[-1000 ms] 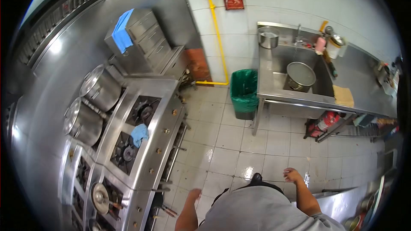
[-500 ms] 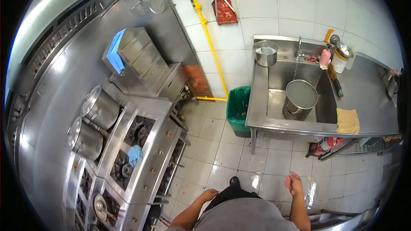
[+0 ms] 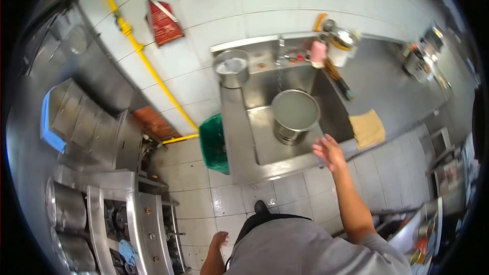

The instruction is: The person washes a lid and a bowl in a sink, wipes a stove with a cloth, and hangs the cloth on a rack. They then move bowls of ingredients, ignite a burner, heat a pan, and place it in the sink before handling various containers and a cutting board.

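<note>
My right hand is stretched forward over the sink's front edge, fingers apart, with nothing in it. Just beyond its fingertips stands a tall steel pot full of cloudy water, inside the steel sink. Water runs from the faucet behind the pot. A folded yellow cloth lies on the counter edge to the right of that hand. My left hand hangs low beside my body above the tiled floor, holding nothing that I can see; its fingers are partly visible and loosely apart.
A smaller steel pot sits on the sink's left ledge. Below it stands a green bin. A pink bottle and a brush are right of the faucet. The stove stands at left, a yellow pipe on the wall.
I have stepped nearer the sink and my view has turned right. My right hand has risen and reached forward to the sink edge. My left hand still hangs low.
</note>
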A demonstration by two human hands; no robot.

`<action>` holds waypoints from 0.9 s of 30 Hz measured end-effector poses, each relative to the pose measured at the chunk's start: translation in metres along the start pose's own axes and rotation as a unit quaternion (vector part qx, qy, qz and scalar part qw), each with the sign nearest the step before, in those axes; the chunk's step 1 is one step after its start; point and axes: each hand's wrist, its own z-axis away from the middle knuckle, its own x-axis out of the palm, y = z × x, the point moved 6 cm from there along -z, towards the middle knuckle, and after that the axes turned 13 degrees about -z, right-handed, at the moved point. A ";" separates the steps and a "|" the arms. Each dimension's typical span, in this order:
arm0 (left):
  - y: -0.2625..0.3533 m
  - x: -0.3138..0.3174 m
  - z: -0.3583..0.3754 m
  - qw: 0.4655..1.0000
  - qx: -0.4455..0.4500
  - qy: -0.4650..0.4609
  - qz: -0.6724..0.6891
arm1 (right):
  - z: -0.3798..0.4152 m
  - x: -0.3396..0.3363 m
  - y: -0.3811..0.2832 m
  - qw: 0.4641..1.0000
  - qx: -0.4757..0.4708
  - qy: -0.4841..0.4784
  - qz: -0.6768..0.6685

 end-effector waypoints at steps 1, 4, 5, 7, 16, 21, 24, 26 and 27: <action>0.018 -0.003 -0.009 1.000 0.011 -0.007 -0.005 | -0.015 -0.002 -0.003 1.000 -0.002 0.029 0.005; 0.080 -0.025 -0.071 0.901 0.314 0.075 -0.291 | -0.063 -0.019 0.007 0.997 0.013 0.070 0.023; 0.116 -0.033 -0.064 0.816 0.335 0.077 -0.464 | -0.085 -0.031 0.017 0.996 0.025 0.068 0.053; 0.158 -0.060 -0.056 0.748 0.486 0.231 -0.389 | -0.118 -0.047 0.029 0.961 0.015 0.152 0.232; 0.155 -0.065 0.030 0.947 0.162 0.243 0.136 | -0.243 -0.059 0.118 0.981 0.159 0.111 0.025; 0.019 0.063 0.044 0.977 -0.095 0.151 0.114 | -0.257 -0.087 0.149 0.973 0.218 0.066 0.046; -0.021 0.141 0.065 0.992 -0.103 0.062 0.022 | -0.220 -0.044 0.134 0.968 0.245 0.047 0.009; -0.025 0.174 0.097 0.949 -0.221 0.034 0.221 | -0.207 -0.043 0.129 0.959 0.282 0.012 0.007; -0.019 0.178 0.104 0.949 -0.188 0.046 0.247 | -0.199 -0.038 0.125 0.952 0.305 -0.013 0.022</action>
